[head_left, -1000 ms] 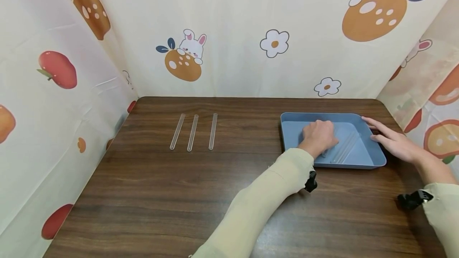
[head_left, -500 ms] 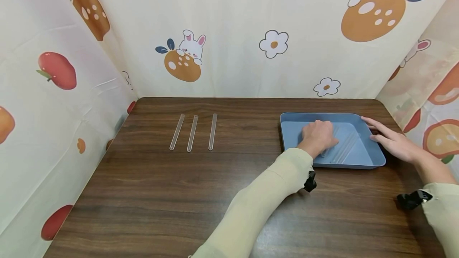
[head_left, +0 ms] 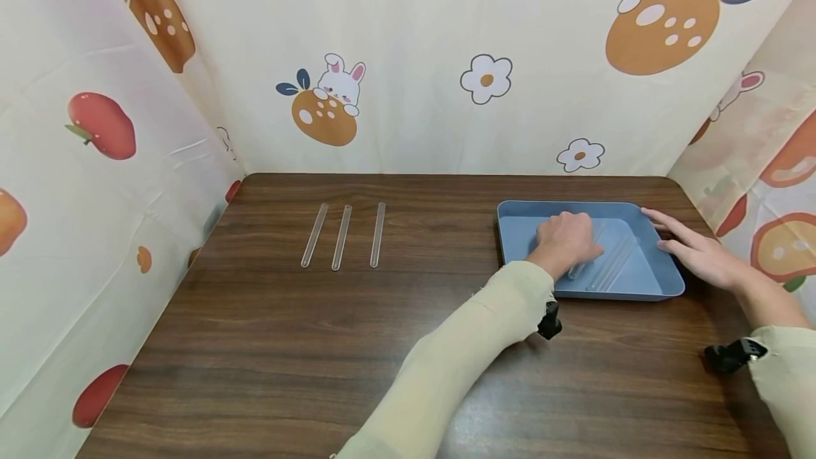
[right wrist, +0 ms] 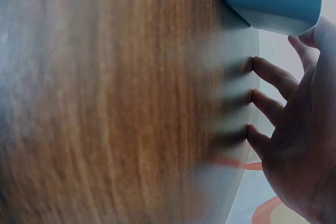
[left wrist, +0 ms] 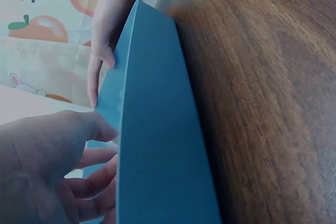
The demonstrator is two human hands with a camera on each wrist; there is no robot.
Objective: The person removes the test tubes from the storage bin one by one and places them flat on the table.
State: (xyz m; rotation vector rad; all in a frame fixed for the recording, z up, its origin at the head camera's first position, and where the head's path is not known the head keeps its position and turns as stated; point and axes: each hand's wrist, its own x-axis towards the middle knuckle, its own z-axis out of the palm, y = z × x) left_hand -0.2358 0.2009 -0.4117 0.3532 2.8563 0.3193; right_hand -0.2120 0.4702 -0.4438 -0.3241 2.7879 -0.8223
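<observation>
My left hand (head_left: 565, 241) reaches down into a shallow blue tray (head_left: 656, 287), its fingers curled low near the tray floor. In the left wrist view the thumb and fingers are bent behind the tray's wall (left wrist: 157, 129), with a pale glint between them; I cannot tell whether they hold a tube. A clear tube (head_left: 576, 272) shows partly beside that hand, and further clear tubes (head_left: 615, 264) lie slanted to its right. My right hand (head_left: 707, 257) touches the tray's right side, fingers spread; in the right wrist view its lower fingertips (right wrist: 253, 95) reach the tabletop.
Three clear, round-ended tubes, a left one (head_left: 314, 235), a middle one (head_left: 341, 238) and a right one (head_left: 378, 235), lie apart on the brown wooden table (head_left: 306, 346) at left. Printed curtains (head_left: 421, 34) stand behind the table and along both sides.
The left hand has shifted only slightly in the tray, and a little more of the tube beside it shows. The right hand and the three tubes on the table stay put.
</observation>
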